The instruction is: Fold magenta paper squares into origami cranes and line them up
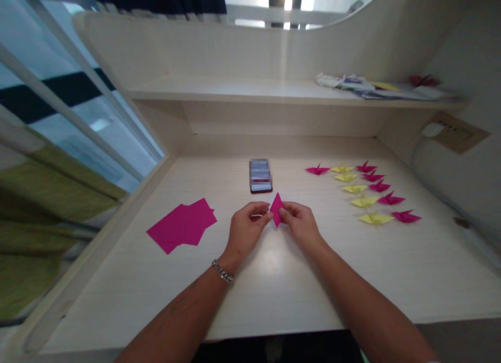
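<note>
A small folded piece of magenta paper [277,208], pointed at the top, is pinched between both my hands above the middle of the pale wooden desk [274,279]. My left hand [246,228] grips its left edge with closed fingers; a metal bracelet sits on that wrist. My right hand [300,225] grips the right edge, thumb and fingers pressed together.
A stack of flat magenta paper sheets [182,225] lies to the left. A phone [260,176] lies just beyond my hands. Two rows of folded paper cranes, yellow [358,189] and magenta [381,188], stand at the right. A shelf above holds papers [376,86].
</note>
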Action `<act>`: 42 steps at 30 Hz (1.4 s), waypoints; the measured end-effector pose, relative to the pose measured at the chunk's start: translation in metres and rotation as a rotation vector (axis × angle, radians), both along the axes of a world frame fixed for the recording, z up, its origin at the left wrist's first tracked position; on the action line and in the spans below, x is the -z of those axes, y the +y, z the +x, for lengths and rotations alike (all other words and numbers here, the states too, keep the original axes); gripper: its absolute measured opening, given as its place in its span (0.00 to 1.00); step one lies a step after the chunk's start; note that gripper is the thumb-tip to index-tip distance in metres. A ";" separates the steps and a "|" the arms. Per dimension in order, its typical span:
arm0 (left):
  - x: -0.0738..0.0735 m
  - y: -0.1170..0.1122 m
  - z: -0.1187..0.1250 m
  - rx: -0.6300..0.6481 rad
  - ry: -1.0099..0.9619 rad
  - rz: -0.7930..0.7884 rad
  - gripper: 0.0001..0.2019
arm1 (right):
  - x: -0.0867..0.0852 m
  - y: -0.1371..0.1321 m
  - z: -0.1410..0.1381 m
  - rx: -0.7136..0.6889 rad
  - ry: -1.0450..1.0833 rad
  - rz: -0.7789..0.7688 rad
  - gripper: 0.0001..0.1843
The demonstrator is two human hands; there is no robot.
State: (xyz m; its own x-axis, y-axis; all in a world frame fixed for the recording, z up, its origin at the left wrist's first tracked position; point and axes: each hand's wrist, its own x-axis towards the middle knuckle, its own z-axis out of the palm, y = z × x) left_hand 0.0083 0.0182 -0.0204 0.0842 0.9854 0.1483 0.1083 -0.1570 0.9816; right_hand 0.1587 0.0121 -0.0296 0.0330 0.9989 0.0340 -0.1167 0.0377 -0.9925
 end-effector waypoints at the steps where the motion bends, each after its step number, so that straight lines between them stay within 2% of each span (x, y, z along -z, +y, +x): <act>1: 0.000 0.001 -0.001 -0.021 0.009 -0.001 0.12 | 0.000 0.000 0.000 -0.006 0.033 -0.013 0.13; 6: -0.002 0.004 -0.003 0.031 -0.059 -0.039 0.10 | -0.004 -0.003 -0.004 -0.008 0.097 -0.036 0.17; 12: -0.004 0.003 -0.002 0.010 -0.109 -0.071 0.09 | -0.006 -0.005 -0.003 0.056 0.063 -0.001 0.22; 18: -0.006 0.003 0.000 0.019 -0.163 -0.130 0.09 | -0.010 -0.007 -0.003 0.079 0.037 0.007 0.18; 24: -0.004 0.004 -0.002 0.034 -0.161 -0.122 0.10 | -0.012 -0.007 -0.004 0.109 0.023 -0.002 0.14; 35: -0.003 0.004 -0.003 0.085 -0.217 -0.070 0.10 | -0.016 -0.005 0.001 -0.009 0.110 -0.056 0.12; 42: -0.002 0.002 -0.007 0.102 -0.078 -0.025 0.07 | -0.016 -0.005 0.005 -0.089 0.213 -0.106 0.08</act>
